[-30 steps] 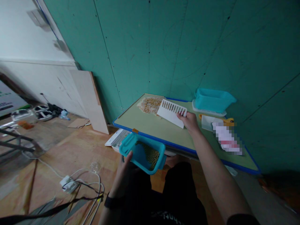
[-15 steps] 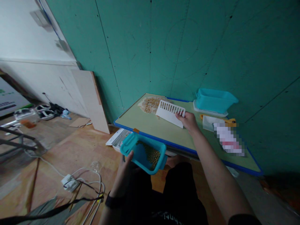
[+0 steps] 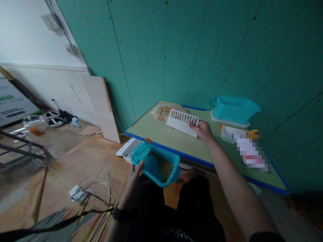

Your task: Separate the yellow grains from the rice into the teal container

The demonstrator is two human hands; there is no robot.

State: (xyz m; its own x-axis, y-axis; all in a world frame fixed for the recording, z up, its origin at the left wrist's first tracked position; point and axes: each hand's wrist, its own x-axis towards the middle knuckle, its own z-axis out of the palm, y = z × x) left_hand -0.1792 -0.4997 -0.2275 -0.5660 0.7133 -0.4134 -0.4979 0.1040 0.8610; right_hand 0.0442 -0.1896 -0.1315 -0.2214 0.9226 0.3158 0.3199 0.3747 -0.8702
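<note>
My left hand (image 3: 136, 174) grips the left end of a blue plastic container (image 3: 142, 153), held in front of the table's near edge above my lap. Round yellowish beans (image 3: 165, 169) lie in its right part. My right hand (image 3: 202, 130) is closed on the right end of a white slotted scraper (image 3: 180, 125), thumb on its face, over the table. The slots face the far side. Just beyond the scraper's left end, a pile of beans mixed with pale grains (image 3: 161, 112) is spread on the tabletop; the scraper hides part of it.
The pale-green table (image 3: 143, 129) has a blue rim. At its right stand a second blue container (image 3: 234, 109) on a white lid, a yellow-handled item (image 3: 252, 133) and a blurred packet (image 3: 252, 153). A green wall rises behind. Cables and a power strip (image 3: 78, 194) lie on the floor at left.
The view has shifted slightly, moving the surroundings to the right in the picture. The scraper has moved slightly left relative to the table. Both hands keep their holds.
</note>
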